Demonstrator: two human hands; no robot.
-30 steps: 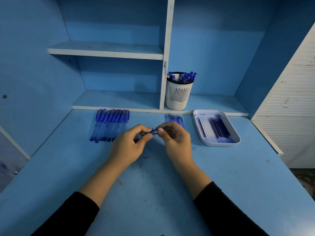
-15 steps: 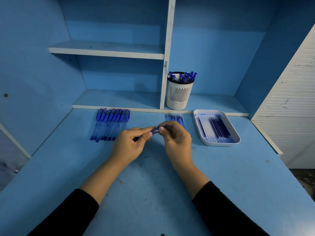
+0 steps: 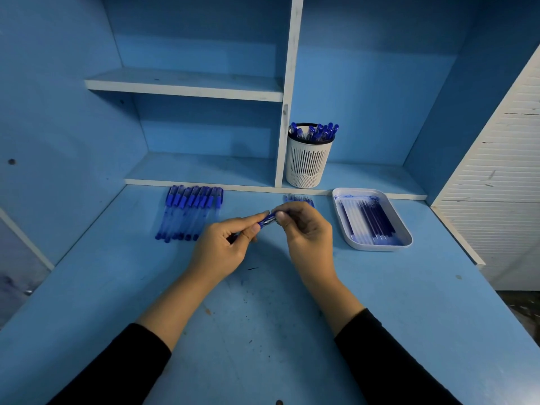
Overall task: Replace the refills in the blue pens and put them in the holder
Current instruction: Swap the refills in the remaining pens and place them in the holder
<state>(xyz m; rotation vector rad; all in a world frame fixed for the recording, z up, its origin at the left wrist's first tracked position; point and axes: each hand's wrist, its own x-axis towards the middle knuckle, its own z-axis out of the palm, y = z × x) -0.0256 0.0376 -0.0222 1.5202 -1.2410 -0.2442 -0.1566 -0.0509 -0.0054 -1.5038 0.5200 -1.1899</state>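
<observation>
Both hands hold one blue pen (image 3: 267, 221) above the middle of the desk. My left hand (image 3: 225, 247) grips its barrel, thumb and forefinger near the blue grip section. My right hand (image 3: 306, 232) pinches the other end with its fingertips. Most of the pen is hidden inside the hands. A row of several blue capped pens (image 3: 190, 213) lies at the back left of the desk. A white slotted holder (image 3: 309, 162) with several blue pens stands on the low shelf. A white tray (image 3: 406, 240) at the right holds several refills.
A small bunch of blue pieces (image 3: 298, 198) lies just behind my right hand. The blue desk (image 3: 263, 331) is ink-stained in front. A white divider (image 3: 287, 112) and shelf (image 3: 187, 89) rise at the back; a white slatted panel (image 3: 502, 176) stands at the right.
The hands have stayed in place over the desk. The left thumb and forefinger have shifted along the pen, and the right fingertips have turned slightly at its end.
</observation>
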